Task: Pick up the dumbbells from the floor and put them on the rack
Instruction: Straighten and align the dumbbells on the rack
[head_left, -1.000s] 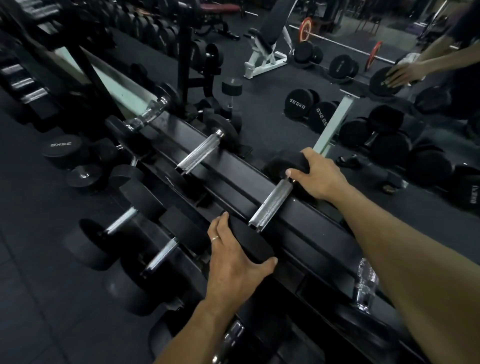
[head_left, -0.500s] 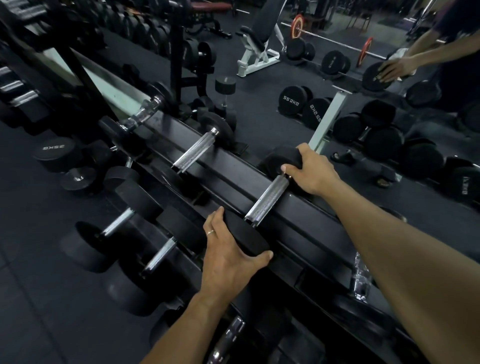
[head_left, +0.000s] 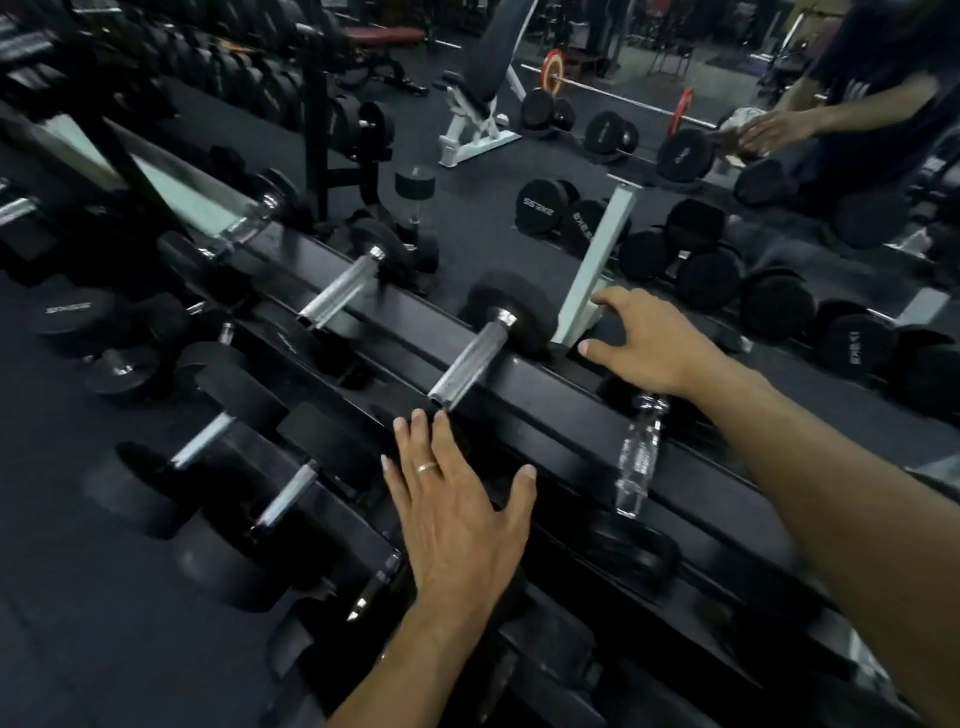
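A black dumbbell with a steel handle (head_left: 470, 364) lies across the top rails of the black rack (head_left: 550, 387). Its far head rests by a pale upright post. Its near head is hidden under my left hand (head_left: 457, 512), which hovers over it with fingers spread and holds nothing. My right hand (head_left: 641, 340) is to the right of the far head, fingers apart, not touching the dumbbell. Two more dumbbells (head_left: 340, 288) lie on the top rails further left.
Lower shelves hold several black dumbbells (head_left: 208, 441). A clear plastic bottle (head_left: 639, 457) lies on the rack below my right forearm. A mirror behind the rack reflects a bench, a barbell and dumbbells. Dark floor (head_left: 78, 623) lies to the left.
Both hands have let go of the dumbbell's heads. My left hand has opened and drawn back; my right hand has moved off to the right. The dumbbell stays on the rack.
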